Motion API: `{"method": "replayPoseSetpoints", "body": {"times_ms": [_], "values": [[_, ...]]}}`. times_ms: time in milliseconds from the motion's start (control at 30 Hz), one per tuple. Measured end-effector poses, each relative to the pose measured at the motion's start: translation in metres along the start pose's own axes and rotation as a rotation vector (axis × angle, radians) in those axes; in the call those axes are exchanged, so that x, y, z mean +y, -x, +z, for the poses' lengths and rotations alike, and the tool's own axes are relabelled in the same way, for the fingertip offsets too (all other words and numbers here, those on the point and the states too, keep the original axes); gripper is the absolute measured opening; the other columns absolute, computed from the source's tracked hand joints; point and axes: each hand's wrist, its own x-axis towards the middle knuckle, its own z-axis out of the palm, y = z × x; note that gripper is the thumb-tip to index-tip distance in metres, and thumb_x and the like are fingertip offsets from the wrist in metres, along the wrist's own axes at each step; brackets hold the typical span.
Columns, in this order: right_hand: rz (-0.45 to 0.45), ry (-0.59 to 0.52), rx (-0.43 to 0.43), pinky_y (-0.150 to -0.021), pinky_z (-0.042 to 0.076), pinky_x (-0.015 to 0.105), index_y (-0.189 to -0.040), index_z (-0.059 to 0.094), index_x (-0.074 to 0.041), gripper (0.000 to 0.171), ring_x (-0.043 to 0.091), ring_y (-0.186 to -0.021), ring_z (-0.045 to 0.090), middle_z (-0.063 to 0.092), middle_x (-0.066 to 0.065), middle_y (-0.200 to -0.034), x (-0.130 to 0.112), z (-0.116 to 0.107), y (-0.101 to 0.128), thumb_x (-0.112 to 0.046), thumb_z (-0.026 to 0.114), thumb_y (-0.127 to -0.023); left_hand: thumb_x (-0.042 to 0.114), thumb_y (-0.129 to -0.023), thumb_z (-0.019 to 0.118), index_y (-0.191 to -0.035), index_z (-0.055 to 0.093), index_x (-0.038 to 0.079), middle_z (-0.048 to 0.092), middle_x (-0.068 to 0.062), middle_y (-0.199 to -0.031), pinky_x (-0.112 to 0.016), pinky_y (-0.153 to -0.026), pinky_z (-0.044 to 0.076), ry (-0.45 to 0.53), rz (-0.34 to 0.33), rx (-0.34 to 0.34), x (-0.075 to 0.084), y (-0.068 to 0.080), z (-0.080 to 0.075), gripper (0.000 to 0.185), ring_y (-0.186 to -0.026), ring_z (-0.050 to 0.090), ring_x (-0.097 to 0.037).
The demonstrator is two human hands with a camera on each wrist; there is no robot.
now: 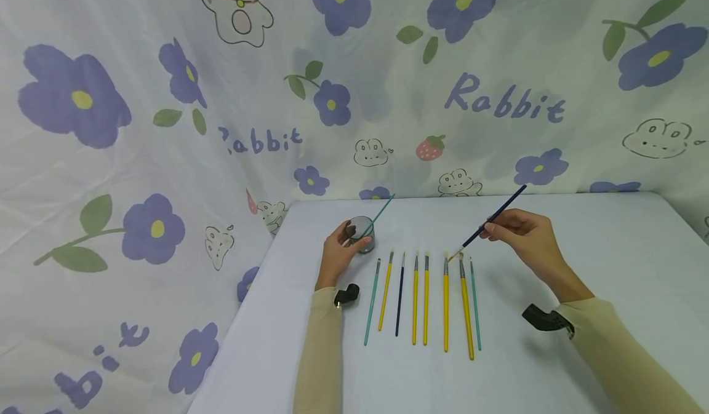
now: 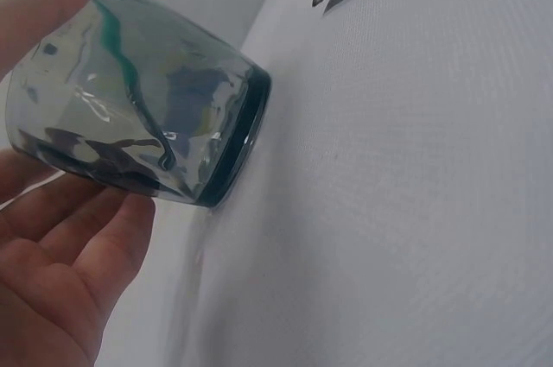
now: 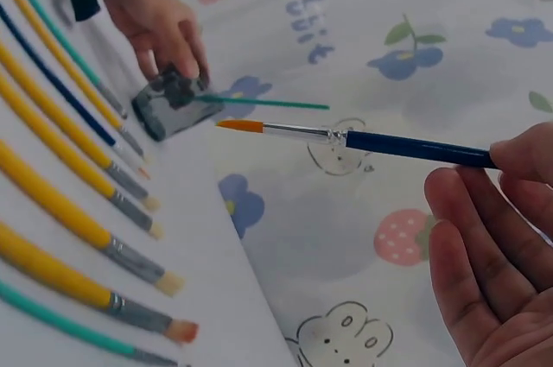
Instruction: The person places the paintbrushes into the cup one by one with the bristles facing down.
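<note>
My left hand (image 1: 336,255) grips a clear grey-tinted glass cup (image 2: 194,99), thumb on one side and fingers on the other. The cup's base is at the white tabletop. Inside it leans a thin teal paintbrush (image 1: 384,208), its handle sticking out above the rim. To the right, my right hand (image 1: 528,237) pinches a dark blue paintbrush (image 3: 415,148) between thumb and fingers. That brush has orange bristles and a silver ferrule, and it slants with its bristles down, overlapping the tops of the lying brushes in the head view.
Several paintbrushes lie in a row on the white table (image 1: 421,383), bristles away from me: yellow ones (image 1: 446,309), a dark blue one (image 1: 399,297), and a teal one at each end (image 1: 372,303). A flower-and-rabbit printed curtain (image 1: 399,106) hangs behind and left.
</note>
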Motion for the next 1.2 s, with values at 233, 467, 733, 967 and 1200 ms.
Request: {"method": "replayPoseSetpoints", "body": {"times_ms": [233, 467, 733, 967, 1200], "values": [[0.011, -0.118, -0.001, -0.079, 0.064, 0.019, -0.108, 0.068, 0.008, 0.022, 0.006, -0.085, 0.077, 0.079, -0.012, -0.092, 0.003, 0.023, -0.014, -0.011, 0.072, -0.098, 0.041, -0.082, 0.089, -0.156, 0.045, 0.009, 0.057, -0.019, -0.151, -0.045, -0.117, 0.049, -0.018, 0.002, -0.004, -0.001, 0.001, -0.002, 0.092, -0.143, 0.054, -0.034], [0.008, -0.195, 0.002, -0.081, 0.065, 0.021, -0.108, 0.068, 0.008, 0.022, 0.006, -0.086, 0.077, 0.079, -0.012, -0.091, 0.005, 0.044, -0.024, -0.011, 0.072, -0.098, 0.042, -0.081, 0.089, -0.156, 0.046, 0.01, 0.057, -0.019, -0.151, -0.046, -0.117, 0.049, -0.015, -0.004, -0.007, -0.003, 0.002, -0.005, 0.092, -0.143, 0.053, -0.035], [0.02, -0.345, -0.037, -0.08, 0.066, 0.027, -0.107, 0.065, 0.011, 0.021, 0.01, -0.085, 0.079, 0.08, -0.006, -0.093, 0.005, 0.063, -0.037, -0.006, 0.072, -0.097, 0.041, -0.081, 0.089, -0.155, 0.047, 0.009, 0.058, -0.019, -0.15, -0.045, -0.117, 0.049, -0.008, -0.003, -0.002, -0.003, -0.001, -0.001, 0.09, -0.143, 0.054, -0.035], [0.065, -0.372, -0.04, -0.081, 0.066, 0.028, -0.108, 0.066, 0.005, 0.02, 0.01, -0.085, 0.079, 0.078, -0.006, -0.093, -0.001, 0.084, -0.048, -0.009, 0.074, -0.096, 0.042, -0.081, 0.089, -0.156, 0.045, 0.008, 0.056, -0.02, -0.152, -0.045, -0.117, 0.049, -0.009, -0.023, 0.007, -0.003, 0.002, -0.003, 0.093, -0.144, 0.053, -0.035], [0.092, -0.474, -0.001, -0.08, 0.066, 0.028, -0.105, 0.067, 0.004, 0.016, 0.012, -0.082, 0.08, 0.079, -0.002, -0.09, -0.001, 0.102, -0.059, -0.007, 0.074, -0.095, 0.043, -0.081, 0.088, -0.157, 0.045, 0.009, 0.056, -0.02, -0.152, -0.045, -0.118, 0.048, 0.006, 0.005, -0.012, -0.003, -0.001, -0.001, 0.094, -0.144, 0.053, -0.034]]}}
